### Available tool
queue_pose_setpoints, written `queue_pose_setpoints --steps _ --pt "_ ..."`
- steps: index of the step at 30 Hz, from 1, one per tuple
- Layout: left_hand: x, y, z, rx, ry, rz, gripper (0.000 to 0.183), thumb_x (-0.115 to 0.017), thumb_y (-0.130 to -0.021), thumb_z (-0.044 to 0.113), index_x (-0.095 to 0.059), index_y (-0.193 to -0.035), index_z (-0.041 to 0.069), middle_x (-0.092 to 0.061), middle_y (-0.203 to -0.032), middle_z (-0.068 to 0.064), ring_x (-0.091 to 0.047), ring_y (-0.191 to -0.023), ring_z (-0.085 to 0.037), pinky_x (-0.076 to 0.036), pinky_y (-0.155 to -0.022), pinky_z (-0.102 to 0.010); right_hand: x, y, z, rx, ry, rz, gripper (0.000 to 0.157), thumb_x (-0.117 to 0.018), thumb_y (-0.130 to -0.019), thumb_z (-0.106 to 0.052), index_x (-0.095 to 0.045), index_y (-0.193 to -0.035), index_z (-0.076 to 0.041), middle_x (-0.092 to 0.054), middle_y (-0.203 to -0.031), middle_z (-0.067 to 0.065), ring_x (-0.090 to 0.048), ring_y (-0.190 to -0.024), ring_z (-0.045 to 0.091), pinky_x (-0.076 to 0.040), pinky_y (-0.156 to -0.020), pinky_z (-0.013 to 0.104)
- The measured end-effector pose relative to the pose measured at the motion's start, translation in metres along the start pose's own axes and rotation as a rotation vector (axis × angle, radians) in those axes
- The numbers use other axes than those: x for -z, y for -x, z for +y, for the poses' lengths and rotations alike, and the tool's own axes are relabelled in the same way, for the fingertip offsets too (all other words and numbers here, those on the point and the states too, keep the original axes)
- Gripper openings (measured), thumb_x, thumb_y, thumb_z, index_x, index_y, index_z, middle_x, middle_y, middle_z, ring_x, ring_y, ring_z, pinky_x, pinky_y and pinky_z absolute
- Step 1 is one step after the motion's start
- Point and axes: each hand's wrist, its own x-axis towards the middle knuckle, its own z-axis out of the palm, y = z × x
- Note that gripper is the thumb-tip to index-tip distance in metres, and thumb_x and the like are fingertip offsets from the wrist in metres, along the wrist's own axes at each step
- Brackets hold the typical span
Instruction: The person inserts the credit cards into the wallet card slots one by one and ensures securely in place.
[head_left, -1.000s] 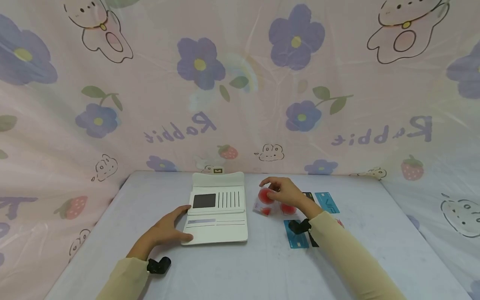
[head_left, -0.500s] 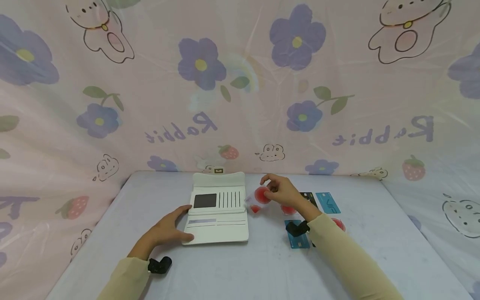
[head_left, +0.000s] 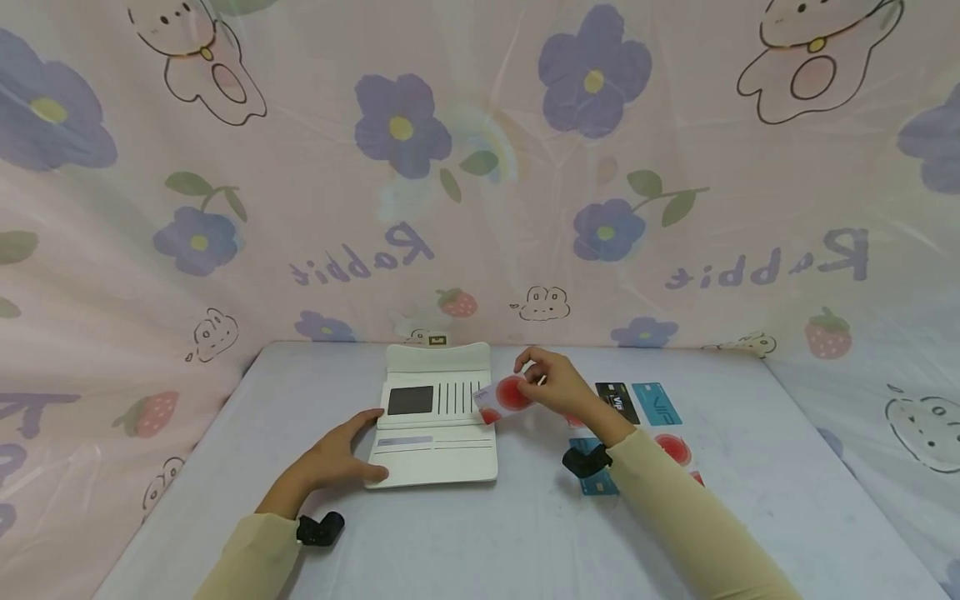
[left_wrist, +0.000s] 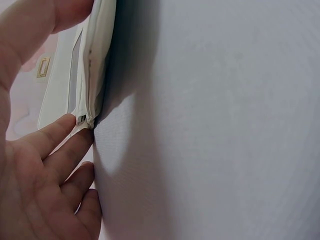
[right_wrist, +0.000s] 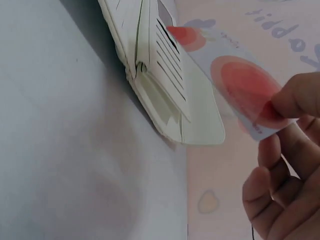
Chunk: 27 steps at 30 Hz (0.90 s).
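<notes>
A white wallet lies unfolded on the table, its card slots and a dark window facing up. My left hand rests along its left edge, thumb at the lower corner and fingers spread higher up. In the left wrist view these fingertips touch the wallet's edge. My right hand pinches a white card with red circles between thumb and fingers. The card is tilted, its far end overlapping the right side of the slots in the head view. From the right wrist, the card's tip appears right at the slots.
Right of the wallet lie several cards: a black VIP card, a blue VIP card, a red-patterned card and a blue card partly under the right wrist's camera. A patterned curtain hangs behind the table.
My right hand has shifted slightly left and turned the red-patterned card, bringing its end from beside the wallet over to the slots. The left hand and wallet have stayed in place.
</notes>
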Motion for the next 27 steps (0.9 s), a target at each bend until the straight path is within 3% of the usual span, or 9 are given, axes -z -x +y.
queue_pose_setpoints --steps 5,10,20,27 --pt "-0.001 -0.001 -0.001 -0.005 0.002 -0.001 0.103 -0.085 -0.063 0.041 -0.035 -0.149 0.018 -0.035 -0.153 -0.021 -0.030 -0.141 -0.044 -0.029 -0.109 -0.062 -0.005 0.000 -0.001 -0.051 -0.040 -0.029 0.023 -0.067 -0.086 -0.008 -0.063 -0.108 -0.013 -0.071 -0.080 0.001 -0.061 -0.077 0.017 -0.054 -0.069 0.027" --pt "-0.002 -0.001 -0.003 0.000 0.001 -0.003 0.103 -0.086 -0.062 0.042 -0.034 -0.149 0.019 -0.034 -0.153 -0.021 -0.030 -0.141 -0.044 -0.029 -0.109 -0.062 -0.013 0.001 -0.002 -0.036 -0.049 -0.043 0.021 -0.067 -0.088 -0.009 -0.066 -0.107 -0.018 -0.070 -0.083 0.001 -0.062 -0.076 0.017 -0.055 -0.069 0.027" --pt "0.001 -0.001 -0.001 -0.011 -0.009 -0.003 0.104 -0.085 -0.063 0.044 -0.033 -0.149 0.019 -0.034 -0.153 -0.021 -0.030 -0.141 -0.044 -0.029 -0.110 -0.061 -0.028 0.005 -0.017 -0.002 -0.116 -0.067 0.022 -0.067 -0.089 -0.008 -0.063 -0.109 -0.017 -0.064 -0.076 0.002 -0.051 -0.063 0.013 -0.042 -0.054 0.022" --pt "0.001 -0.001 -0.001 -0.010 -0.008 -0.007 0.103 -0.085 -0.063 0.044 -0.034 -0.149 0.019 -0.034 -0.153 -0.020 -0.030 -0.141 -0.044 -0.029 -0.109 -0.062 -0.044 0.005 -0.025 -0.007 -0.153 -0.074 0.024 -0.067 -0.088 -0.006 -0.060 -0.108 -0.016 -0.062 -0.073 0.005 -0.049 -0.062 0.013 -0.044 -0.054 0.021"
